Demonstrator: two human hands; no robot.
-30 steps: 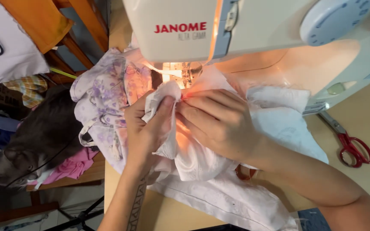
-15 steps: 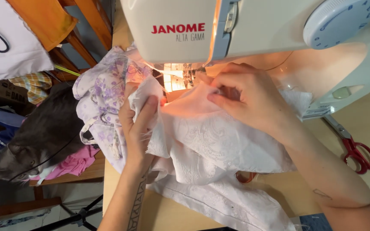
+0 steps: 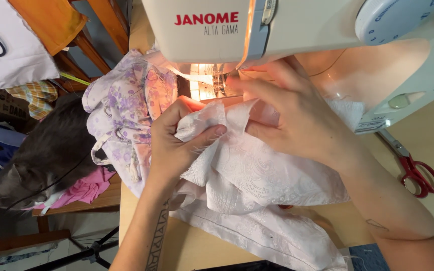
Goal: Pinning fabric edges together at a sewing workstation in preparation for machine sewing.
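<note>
Left hand (image 3: 174,143) pinches white fabric (image 3: 257,170); right hand (image 3: 297,118) presses it, fingers curled.

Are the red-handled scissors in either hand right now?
No, the red-handled scissors lie on the table at the right, while the left hand and right hand both grip the pale fabric.

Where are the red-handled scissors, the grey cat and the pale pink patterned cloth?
Red-handled scissors (image 3: 420,173): head view, on a red handle loop.
Grey cat (image 3: 51,150): head view, on its furry back.
Pale pink patterned cloth (image 3: 262,175): head view, on the bunched middle fold below the hands.
</note>
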